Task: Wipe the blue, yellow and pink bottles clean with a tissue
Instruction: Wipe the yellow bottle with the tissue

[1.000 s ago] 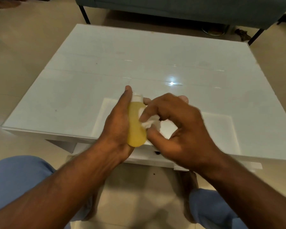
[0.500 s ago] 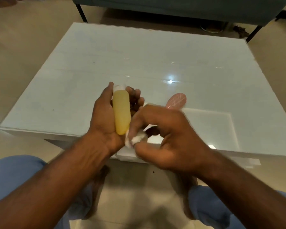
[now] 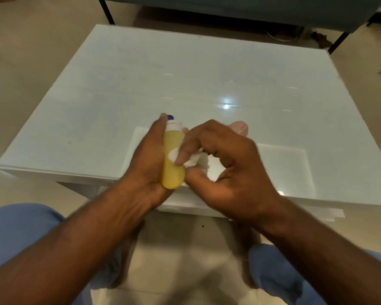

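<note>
Since half a second ago, the tissue (image 3: 193,159) has been carried from the base of the yellow bottle (image 3: 173,160) up to its middle, so the wipe is judged to be mid-stroke. The yellow bottle is gripped by the left hand (image 3: 149,160) above the near edge of the table (image 3: 119,102), cap pointing far. The tissue is pinched in the right hand (image 3: 227,172) against the bottle's right side. A pink bottle (image 3: 240,126) lies beyond the right hand; only a blue tip (image 3: 170,117) is glimpsed past the left thumb. Both are judged still to be wiped.
</note>
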The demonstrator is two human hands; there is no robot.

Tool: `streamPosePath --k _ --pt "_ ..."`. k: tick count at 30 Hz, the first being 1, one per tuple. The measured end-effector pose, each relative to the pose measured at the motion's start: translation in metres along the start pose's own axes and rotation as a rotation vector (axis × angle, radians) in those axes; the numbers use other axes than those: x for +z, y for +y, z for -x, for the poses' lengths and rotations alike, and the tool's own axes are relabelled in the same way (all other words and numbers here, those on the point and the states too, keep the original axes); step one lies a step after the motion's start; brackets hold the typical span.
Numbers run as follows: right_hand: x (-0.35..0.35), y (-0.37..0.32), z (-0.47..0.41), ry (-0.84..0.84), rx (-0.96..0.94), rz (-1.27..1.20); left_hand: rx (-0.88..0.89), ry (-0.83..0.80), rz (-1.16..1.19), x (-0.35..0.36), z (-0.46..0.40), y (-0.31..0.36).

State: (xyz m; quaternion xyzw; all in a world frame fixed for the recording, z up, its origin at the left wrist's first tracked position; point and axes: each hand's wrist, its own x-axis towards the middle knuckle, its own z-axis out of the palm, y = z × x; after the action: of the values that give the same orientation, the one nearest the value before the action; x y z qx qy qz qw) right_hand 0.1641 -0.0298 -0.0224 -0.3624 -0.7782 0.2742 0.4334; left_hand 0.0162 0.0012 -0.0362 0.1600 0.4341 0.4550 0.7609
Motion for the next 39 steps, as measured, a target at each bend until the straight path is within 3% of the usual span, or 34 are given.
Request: streamPosePath --k 3,8,14,20,26,32,39 --pt "-0.001 0.001 -0.001 -0.058 -0.062 -0.011 -0.012 0.008 0.066 -0.002 0.0 0.006" --pt "-0.013 0.011 -0.005 0.132 0.188 -0.029 0.022 -0.024 -0.024 0.005 0.002 -0.006" --pt "-0.005 0.002 0.002 -0.043 0.035 -0.019 0.052 -0.014 0.086 -0.002 -0.006 0.006" --pt "-0.014 0.01 -0.002 0.125 0.201 -0.09 0.088 -0.021 -0.073 0.005 0.0 -0.008" --pt "-0.006 0.004 0.004 -0.045 0.082 -0.04 0.031 0.015 0.052 -0.004 -0.008 0.004" --pt "-0.013 0.012 -0.001 0.096 0.223 -0.019 0.113 0.088 -0.168 0.0 -0.005 -0.01" --pt "-0.007 0.007 0.003 -0.036 0.132 0.024 0.085 0.043 -0.023 -0.004 -0.003 0.005"
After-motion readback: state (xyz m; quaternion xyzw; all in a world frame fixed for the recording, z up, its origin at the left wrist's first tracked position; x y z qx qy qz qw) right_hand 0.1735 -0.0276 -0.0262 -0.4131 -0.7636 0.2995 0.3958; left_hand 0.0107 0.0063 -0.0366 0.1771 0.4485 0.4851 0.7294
